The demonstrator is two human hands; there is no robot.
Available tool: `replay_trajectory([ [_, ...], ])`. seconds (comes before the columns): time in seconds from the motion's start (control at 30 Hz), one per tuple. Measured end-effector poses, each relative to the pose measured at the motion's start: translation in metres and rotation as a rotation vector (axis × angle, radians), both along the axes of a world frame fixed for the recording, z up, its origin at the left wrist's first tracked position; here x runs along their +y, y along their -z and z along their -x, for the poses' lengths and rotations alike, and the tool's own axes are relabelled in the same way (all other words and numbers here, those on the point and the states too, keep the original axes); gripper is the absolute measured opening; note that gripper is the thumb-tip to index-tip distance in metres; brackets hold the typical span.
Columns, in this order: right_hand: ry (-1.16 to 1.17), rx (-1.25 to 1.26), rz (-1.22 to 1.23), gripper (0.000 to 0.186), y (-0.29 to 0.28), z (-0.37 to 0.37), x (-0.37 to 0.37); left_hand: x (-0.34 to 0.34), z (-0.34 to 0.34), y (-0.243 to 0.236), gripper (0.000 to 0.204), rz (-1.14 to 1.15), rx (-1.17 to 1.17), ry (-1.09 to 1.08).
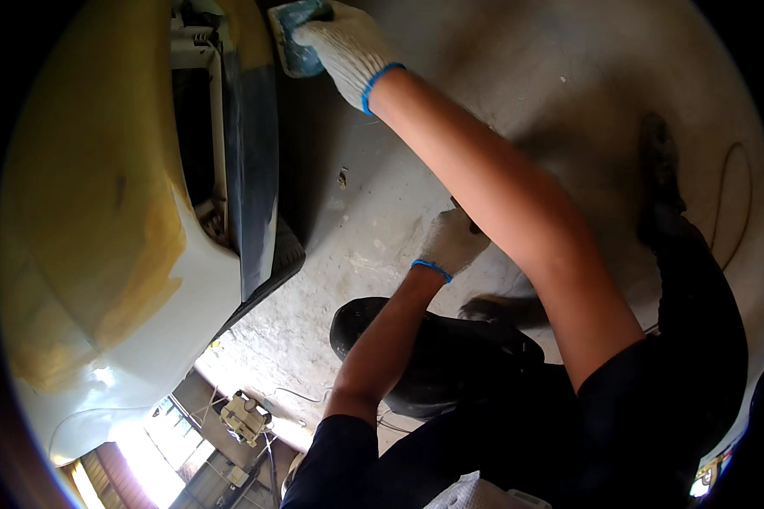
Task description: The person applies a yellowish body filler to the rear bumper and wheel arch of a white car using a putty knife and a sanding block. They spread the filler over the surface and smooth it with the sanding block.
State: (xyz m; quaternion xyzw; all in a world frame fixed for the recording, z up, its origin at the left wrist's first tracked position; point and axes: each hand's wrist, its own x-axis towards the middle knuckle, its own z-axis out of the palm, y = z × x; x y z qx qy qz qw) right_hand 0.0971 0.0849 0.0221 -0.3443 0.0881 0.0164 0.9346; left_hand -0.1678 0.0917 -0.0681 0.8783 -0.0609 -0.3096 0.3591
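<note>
My right hand (344, 51), in a pale knit glove with a blue cuff, is closed around a blue-green sanding block (299, 59) smudged with pale dust. The block is beside the dark grey edge strip (253, 170) of a vehicle body panel (93, 195). That panel has yellowish and white patches and a rectangular opening (197, 127). Lower down, my left hand (452, 244) wears a matching glove. Its fingers are mostly hidden behind my right forearm, and a small dark shape shows beside them that I cannot make out.
Beneath is a stained concrete floor (382, 212) with a small bit of debris (342, 179). My dark shoe (660, 161) is at the right, near a thin cable (721, 182). A black rounded object (356, 321) lies below my left forearm. Beige equipment (244, 417) stands by the bright lower-left opening.
</note>
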Motion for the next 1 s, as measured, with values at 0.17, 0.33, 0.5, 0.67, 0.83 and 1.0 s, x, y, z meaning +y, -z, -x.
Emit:
replay_trajectory([
  [0.17, -0.292, -0.239, 0.008, 0.025, -0.018, 0.043, -0.031, 0.006, -0.006, -0.02, 0.029, -0.085, 0.084, -0.165],
  [0.33, -0.328, -0.132, 0.145, 0.033, -0.034, 0.09, -0.084, 0.019, -0.025, -0.02, 0.042, -0.125, -0.111, -0.298],
  [0.5, -0.257, -0.095, 0.367, 0.028, -0.081, 0.108, -0.165, -0.008, -0.069, -0.069, 0.037, 0.125, -0.284, -0.409],
  [0.67, -0.064, -0.233, 0.672, 0.025, -0.166, 0.134, -0.226, -0.03, -0.083, -0.138, 0.034, 0.353, -0.259, -0.537],
  [0.83, 0.095, -0.814, 1.693, 0.026, -0.24, 0.157, -0.264, -0.041, -0.072, -0.215, 0.035, 0.381, -0.397, -0.415],
  [1.0, 0.266, -1.072, 1.965, 0.025, -0.285, 0.183, -0.286, -0.041, -0.057, -0.264, 0.031, 0.214, -0.512, -0.391],
])
